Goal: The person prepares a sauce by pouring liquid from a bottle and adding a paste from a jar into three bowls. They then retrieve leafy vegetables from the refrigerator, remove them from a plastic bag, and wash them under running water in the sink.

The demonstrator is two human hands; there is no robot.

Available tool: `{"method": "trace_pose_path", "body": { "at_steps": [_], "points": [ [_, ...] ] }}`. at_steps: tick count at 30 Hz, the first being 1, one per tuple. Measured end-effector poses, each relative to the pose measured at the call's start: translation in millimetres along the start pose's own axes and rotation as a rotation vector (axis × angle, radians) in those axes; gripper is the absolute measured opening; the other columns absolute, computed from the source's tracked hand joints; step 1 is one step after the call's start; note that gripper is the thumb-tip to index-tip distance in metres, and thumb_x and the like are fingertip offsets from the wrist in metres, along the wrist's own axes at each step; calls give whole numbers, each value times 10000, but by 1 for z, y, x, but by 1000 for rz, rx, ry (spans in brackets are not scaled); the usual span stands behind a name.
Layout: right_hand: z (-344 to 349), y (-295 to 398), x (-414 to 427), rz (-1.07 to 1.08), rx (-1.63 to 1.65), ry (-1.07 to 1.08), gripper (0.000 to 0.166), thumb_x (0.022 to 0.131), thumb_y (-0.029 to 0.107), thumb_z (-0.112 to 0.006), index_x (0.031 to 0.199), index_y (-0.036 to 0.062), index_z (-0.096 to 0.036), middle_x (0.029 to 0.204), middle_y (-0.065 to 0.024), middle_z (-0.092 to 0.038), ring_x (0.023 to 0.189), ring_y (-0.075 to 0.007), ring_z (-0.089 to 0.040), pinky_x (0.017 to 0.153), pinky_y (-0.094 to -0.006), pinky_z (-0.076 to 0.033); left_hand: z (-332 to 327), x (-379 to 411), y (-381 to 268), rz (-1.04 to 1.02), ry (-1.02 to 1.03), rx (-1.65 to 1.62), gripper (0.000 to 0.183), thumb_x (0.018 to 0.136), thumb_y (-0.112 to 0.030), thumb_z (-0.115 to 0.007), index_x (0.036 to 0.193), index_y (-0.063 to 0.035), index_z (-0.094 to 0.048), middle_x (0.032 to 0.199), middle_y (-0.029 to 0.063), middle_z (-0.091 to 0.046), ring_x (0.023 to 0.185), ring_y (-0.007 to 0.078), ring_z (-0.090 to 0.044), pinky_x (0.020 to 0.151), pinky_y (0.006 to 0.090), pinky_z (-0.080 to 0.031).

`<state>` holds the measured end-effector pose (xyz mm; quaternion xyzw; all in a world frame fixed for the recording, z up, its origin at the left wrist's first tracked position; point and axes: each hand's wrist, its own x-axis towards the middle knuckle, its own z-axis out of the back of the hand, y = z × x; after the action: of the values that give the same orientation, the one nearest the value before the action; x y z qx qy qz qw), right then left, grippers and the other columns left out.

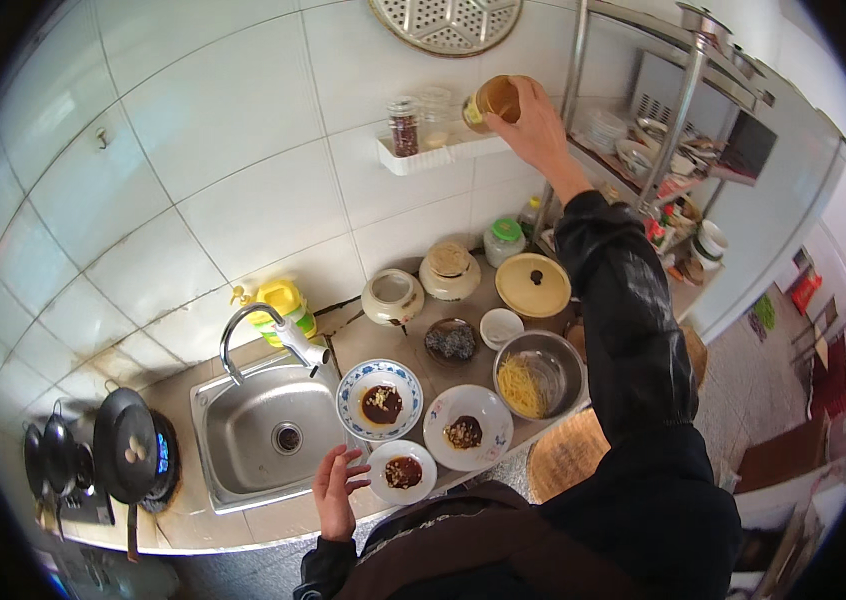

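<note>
My right hand (pixel 532 131) is raised to the white wall shelf (pixel 438 153) and grips a glass jar (pixel 481 109) with a brownish tint, at the shelf's right end. A jar of dark red spice (pixel 403 129) and a clear glass jar (pixel 434 120) stand left of it. My left hand (pixel 335 484) hovers by the counter's front edge, fingers spread, holding nothing, beside a small white plate (pixel 382 491). That plate, a blue-rimmed bowl (pixel 352 384) and a flower-patterned plate (pixel 487 409) each hold dark sauce with chopped pale bits.
Left are a steel sink (pixel 254 427) with a faucet (pixel 232 337) and a black pan (pixel 123 469) holding eggs, by a blue flame (pixel 163 452). Right are a steel bowl (pixel 562 371) with pale yellow strips, a lidded pot (pixel 517 289), ceramic jars (pixel 393 307) and a metal rack (pixel 674 124).
</note>
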<state>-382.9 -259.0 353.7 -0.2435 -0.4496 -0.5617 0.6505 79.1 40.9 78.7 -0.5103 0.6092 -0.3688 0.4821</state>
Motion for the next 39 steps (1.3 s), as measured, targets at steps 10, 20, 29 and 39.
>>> {"method": "trace_pose_path", "body": {
  "at_steps": [10,20,29,39],
  "points": [
    [-71,-39,52,-56,-70,420,687,850,510,-675,1324,17,-612,1397,-202,-567,1284,-354,-543,1071,-439,-445,-14,-19,6,-20,-229,-23,405,1023,-291,-593,1312,-9,-567,1151,149,-700,891,203,-709,718,311,-573],
    [-62,-98,45,-332,14,56,587,850,471,-689,1201,2,-653,1202,-225,-679,1146,-389,-636,978,-459,-500,-21,-16,10,-24,-284,-9,390,1022,-294,-593,1292,-13,-583,1123,159,-707,878,206,-708,714,311,-572],
    [-89,-101,18,-472,-170,250,600,778,470,-765,1137,7,-635,1117,-228,-703,1066,-381,-671,897,-479,-522,-25,-22,-1,-27,-303,41,394,1023,-299,-588,1291,-10,-581,1102,156,-706,880,210,-704,709,315,-576],
    [-83,-104,17,-466,-70,52,666,785,455,-779,1239,10,-584,1193,-201,-668,1055,-369,-668,967,-464,-487,-25,-20,4,-34,-306,27,401,1028,-299,-581,1289,5,-582,1102,157,-705,875,209,-703,710,313,-571]
  ]
}}
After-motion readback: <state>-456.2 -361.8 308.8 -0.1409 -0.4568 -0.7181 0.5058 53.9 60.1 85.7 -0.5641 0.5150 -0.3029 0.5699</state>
